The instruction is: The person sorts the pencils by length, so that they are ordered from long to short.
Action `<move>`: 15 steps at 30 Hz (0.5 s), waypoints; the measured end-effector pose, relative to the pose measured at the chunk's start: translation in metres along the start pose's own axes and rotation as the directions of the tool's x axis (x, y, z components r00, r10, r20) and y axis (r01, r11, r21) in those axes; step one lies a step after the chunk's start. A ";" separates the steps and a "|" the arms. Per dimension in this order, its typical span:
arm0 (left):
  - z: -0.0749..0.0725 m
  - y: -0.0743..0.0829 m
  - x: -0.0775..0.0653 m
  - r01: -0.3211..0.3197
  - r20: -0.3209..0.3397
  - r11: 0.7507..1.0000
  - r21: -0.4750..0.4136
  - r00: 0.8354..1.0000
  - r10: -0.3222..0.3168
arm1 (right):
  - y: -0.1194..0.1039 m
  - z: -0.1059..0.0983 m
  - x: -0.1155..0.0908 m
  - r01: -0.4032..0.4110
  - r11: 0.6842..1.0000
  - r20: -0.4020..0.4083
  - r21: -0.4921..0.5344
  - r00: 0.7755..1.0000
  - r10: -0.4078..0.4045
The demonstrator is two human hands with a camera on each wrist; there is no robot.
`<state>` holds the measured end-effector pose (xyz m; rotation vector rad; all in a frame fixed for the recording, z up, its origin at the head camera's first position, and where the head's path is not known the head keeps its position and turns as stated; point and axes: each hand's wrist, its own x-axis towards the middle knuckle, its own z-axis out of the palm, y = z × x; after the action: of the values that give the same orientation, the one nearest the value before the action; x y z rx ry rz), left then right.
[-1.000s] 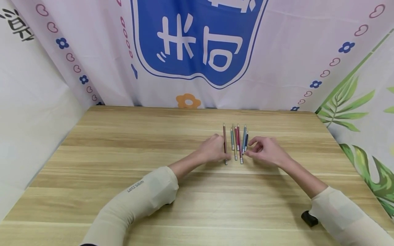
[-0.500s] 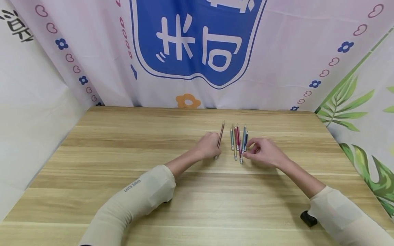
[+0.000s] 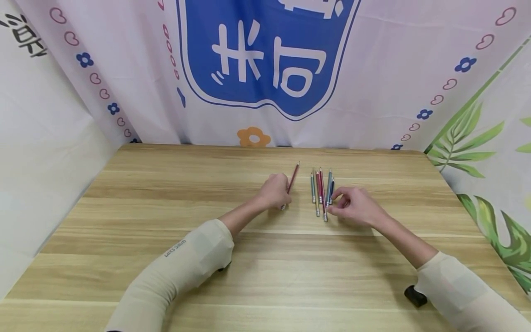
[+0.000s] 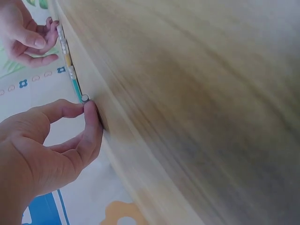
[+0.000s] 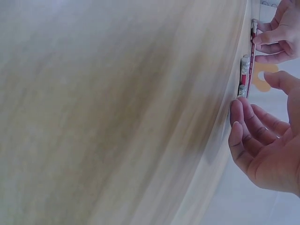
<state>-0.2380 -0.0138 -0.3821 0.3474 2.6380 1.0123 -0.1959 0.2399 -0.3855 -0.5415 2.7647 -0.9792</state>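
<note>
My left hand pinches a dark red pencil, which slants with its point toward the back and right. In the left wrist view, thumb and fingertips of the left hand meet at the pencil's end. To the right lies a loose group of several pencils, among them a teal pencil, a red pencil and a blue pencil. Beside their eraser ends is my right hand, its fingers loosely bent and thumb apart in the right wrist view. Whether its fingertips touch the pencils I cannot tell.
The pencils lie on a wood-grain table. A printed curtain hangs along its back edge. A black object sits under the right sleeve.
My left hand has moved leftward and slightly back with the dark red pencil, away from the group, and the pencil has tilted. My right hand has barely shifted.
</note>
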 end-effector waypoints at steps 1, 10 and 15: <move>-0.001 0.000 0.000 0.005 0.000 1.000 -0.002 1.000 -0.005 | -0.001 0.000 0.000 -0.001 1.000 -0.001 0.002 1.000 0.001; -0.006 -0.005 -0.002 0.015 0.019 0.998 -0.065 1.000 -0.014 | -0.006 0.003 0.001 -0.048 0.998 -0.001 0.039 0.999 0.048; -0.010 -0.009 -0.004 0.026 0.013 0.993 -0.112 1.000 -0.024 | -0.010 0.006 -0.001 -0.110 0.985 0.024 0.135 0.994 0.108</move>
<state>-0.2387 -0.0272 -0.3803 0.2935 2.5548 1.1414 -0.1908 0.2297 -0.3835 -0.3719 2.6567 -1.1213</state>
